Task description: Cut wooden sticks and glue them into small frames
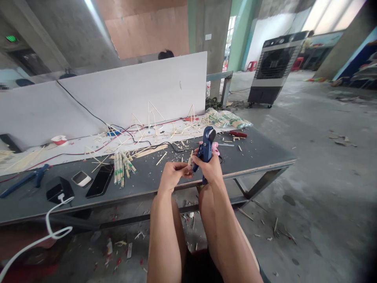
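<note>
My left hand [174, 174] is closed at the table's front edge, its thumb and fingertips pinching short pale wooden sticks [191, 158]. My right hand [212, 168] wraps around a blue hand cutter [207, 144], which stands upright just right of the sticks. The cutter's jaws are partly hidden by my fingers, so I cannot tell whether they touch the wood. Behind my right hand, a pink object [216, 148] shows in part. Offcuts and sticks [151, 150] lie scattered beyond my hands.
Wrapped stick bundles [119, 169], a phone [100, 181], a small white-framed device [81, 179], a black charger box [59, 189] and a blue tool [26, 182] lie leftward. Stick frames [153, 122] stand before a white panel [132, 86]. A red-handled tool [238, 134] and bagged sticks [228, 118] lie right.
</note>
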Available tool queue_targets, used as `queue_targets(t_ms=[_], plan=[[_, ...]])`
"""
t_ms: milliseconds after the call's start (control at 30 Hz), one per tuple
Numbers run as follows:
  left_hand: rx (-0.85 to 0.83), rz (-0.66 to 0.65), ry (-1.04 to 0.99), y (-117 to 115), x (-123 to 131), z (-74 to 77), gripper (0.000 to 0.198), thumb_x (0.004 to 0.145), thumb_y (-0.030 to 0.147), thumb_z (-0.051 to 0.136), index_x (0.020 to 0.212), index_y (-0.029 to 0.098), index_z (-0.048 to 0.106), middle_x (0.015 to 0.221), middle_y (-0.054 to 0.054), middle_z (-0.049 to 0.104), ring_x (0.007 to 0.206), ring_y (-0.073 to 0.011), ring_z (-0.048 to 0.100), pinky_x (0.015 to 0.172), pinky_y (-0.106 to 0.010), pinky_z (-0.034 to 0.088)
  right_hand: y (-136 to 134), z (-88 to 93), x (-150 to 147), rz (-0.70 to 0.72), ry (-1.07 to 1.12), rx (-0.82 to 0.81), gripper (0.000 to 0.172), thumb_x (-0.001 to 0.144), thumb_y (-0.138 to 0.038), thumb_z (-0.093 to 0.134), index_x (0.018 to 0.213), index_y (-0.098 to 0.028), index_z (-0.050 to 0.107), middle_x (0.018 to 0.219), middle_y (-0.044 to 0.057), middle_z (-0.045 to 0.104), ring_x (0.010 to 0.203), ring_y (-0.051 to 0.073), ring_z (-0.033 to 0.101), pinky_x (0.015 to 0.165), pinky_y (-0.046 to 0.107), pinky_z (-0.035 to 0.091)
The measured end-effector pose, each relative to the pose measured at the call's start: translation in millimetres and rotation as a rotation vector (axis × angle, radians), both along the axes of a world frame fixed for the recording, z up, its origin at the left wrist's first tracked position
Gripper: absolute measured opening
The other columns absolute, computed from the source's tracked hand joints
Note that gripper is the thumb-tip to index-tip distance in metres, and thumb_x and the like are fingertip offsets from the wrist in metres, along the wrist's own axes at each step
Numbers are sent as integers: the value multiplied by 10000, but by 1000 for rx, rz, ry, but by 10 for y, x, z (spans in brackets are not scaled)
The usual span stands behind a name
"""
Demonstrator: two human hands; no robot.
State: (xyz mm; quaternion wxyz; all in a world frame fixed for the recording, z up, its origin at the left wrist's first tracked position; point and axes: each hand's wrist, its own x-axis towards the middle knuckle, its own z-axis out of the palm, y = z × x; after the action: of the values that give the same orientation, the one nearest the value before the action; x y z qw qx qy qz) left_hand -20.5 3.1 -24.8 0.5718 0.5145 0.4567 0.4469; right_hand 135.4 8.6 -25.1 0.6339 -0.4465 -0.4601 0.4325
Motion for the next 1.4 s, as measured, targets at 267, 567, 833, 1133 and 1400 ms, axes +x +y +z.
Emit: queue_targets(t_ms=[267, 567, 833, 1133, 1400], plan=[[118, 142, 2, -35, -197, 109, 366, 663, 413, 854, 880, 122, 808, 735, -63, 753, 688, -216, 705, 705, -373, 613, -135, 103, 120, 11, -550, -162, 230, 731, -373, 701, 878, -199, 670, 694, 8, 688, 661, 200, 641, 644, 295, 458], [123, 176, 93, -114, -357, 204, 360, 670, 395, 840, 892, 113, 805, 734, -74, 760, 638, -228, 715, 673, -360, 604, -263, 171, -18, 279, -822, -138, 101, 762, -246, 678, 822, -210, 606, 784, 10, 712, 682, 160, 607, 625, 253, 379], [111, 86, 224, -137, -480, 223, 267, 710, 385, 793, 832, 148, 808, 731, -55, 753, 662, -235, 723, 685, -337, 592, -304, 163, -79, 332, -926, -102, 98, 771, -269, 683, 817, -208, 621, 719, 9, 679, 637, 156, 544, 607, 255, 341], [102, 80, 351, -157, -558, 219, 212, 724, 361, 760, 759, 153, 786, 616, -55, 712, 547, -196, 682, 569, -265, 519, -306, 65, -43, 309, -1034, -85, 54, 798, -262, 663, 801, -209, 652, 707, 18, 676, 611, 155, 515, 590, 258, 301], [75, 72, 416, -115, -605, 161, 185, 703, 326, 757, 756, 152, 790, 632, -62, 713, 504, -161, 626, 537, -251, 489, -313, -73, -23, 298, -1115, -69, 79, 815, -279, 642, 779, -209, 632, 715, 45, 679, 620, 174, 532, 575, 273, 278]])
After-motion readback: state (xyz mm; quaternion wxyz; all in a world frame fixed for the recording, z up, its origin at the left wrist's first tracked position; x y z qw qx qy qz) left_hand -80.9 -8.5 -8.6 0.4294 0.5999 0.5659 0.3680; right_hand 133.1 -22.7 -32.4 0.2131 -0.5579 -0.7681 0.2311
